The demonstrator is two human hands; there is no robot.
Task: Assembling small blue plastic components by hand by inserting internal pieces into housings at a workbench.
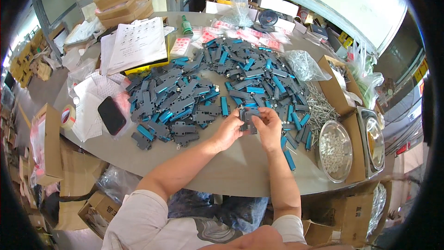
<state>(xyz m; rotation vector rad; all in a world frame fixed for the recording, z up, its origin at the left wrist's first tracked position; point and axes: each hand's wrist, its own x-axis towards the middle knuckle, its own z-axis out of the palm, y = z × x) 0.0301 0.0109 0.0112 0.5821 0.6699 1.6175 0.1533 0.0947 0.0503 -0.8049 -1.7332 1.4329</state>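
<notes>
two bare hands work at the centre of the frame, over a grey tabletop whose near edge curves across the lower middle. open room: a bare stretch of top runs from the hands down to that edge, the forearms crossing it; heaped dark grey and blue parts hem the hands at upper left and above, and one loose blue piece lies just beside the right forearm. the dark grey part sits between the hands, raised or resting, cannot tell. long axis seems to run up and down the frame, one end toward the top; fingers cover some of it. left hand pinches its left side; right hand curls at its right, thumb pressed on the face. counts: one part in hand, heaped parts too many to count; one black phone and one tape roll, left of frame; one green bottle and one small fan, top; one metal bowl of white pieces, right, below a pile of uncounted screws.
</notes>
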